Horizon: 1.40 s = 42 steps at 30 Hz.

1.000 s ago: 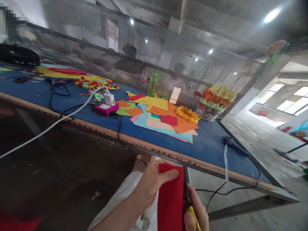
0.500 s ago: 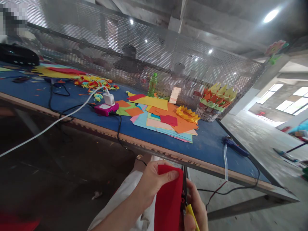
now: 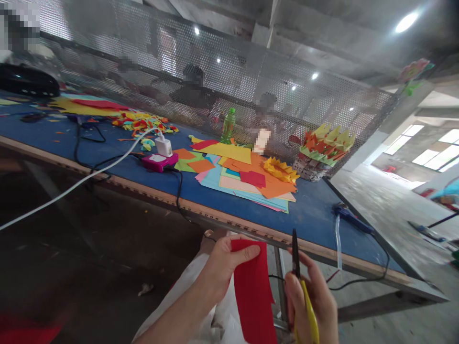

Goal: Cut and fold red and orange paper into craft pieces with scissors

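- Holding red paper: left hand, thumb pressed on the top end, other fingers mostly hidden by the paper.
- Right hand was wrapped round the scissors, gripping the yellow handles. Blades looked together, clear of the paper on its right.
- Progress: paper's right edge had a small jag partway down — my read, some cutting done, edge above it trimmed. How much was left, couldn't tell; bottom end ran out of frame.
- Location: paper was in the air over the lap, just off the near edge of the table. Loose coloured sheets lay on the table beyond, glue gun near the right end.
- Orientation: long axis ran toward the wearer — top end at the table, lower end leaning slightly right. Scissors pointed away, tip toward the table.
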Tool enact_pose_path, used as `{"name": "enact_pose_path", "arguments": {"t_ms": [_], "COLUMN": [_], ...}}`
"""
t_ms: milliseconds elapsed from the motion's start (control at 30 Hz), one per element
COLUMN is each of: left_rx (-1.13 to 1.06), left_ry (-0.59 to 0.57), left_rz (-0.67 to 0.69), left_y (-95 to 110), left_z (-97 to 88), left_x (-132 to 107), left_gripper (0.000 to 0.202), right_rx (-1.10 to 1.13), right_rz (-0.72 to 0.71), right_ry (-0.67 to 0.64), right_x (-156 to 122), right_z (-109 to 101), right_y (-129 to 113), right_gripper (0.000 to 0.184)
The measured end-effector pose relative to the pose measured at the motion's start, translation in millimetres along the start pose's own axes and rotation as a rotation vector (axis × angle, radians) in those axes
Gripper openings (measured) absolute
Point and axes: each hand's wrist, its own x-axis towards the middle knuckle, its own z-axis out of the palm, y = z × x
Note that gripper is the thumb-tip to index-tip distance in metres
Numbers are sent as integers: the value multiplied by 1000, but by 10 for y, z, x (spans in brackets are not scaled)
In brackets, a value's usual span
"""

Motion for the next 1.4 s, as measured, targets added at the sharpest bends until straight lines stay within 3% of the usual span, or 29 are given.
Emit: {"name": "enact_pose_path", "arguments": {"t_ms": [200,333,500,633,733,800,933,1033,1167,1400], "left_rx": [-100,-71,-47,-65,-78,-76,-80,-87,5,270], "left_ry": [112,137,147,138,113,109,104,94,156,219], "left_rz": [48,190,314,319,275,250,246,283,373,391], "left_y": [283,636,1071,1294,1373,1390,1404,1445,1520,1569], "left_z": [-35,1,35,18,34,67,120,95,-7,-266], "left_x": [77,164,390,629,781,853,931,963,1013,1035], "left_gripper": [29,28,25,21,16,11,9,8,10,26], "right_rx": [-716,-931,-1008,-1038,-870,-537,52,335,531,683], "right_rz": [-60,-41,16,-96,-296,-436,-245,-61,67,90], "right_ry": [18,-20,-60,34,104,-11,-483,-653,-512,-189], "right_x": [966,1446,1652,1591,1472,1390,1284,1276,1372,1700], "right_z": [-421,-439,-313,-261,-183,-81,181,323,388,373], "right_y": [-90,-10,253,310,121,-62,-317,-327,-220,-63], "right_gripper": [40,29,26,29,38,39,51,39,32,37]}}
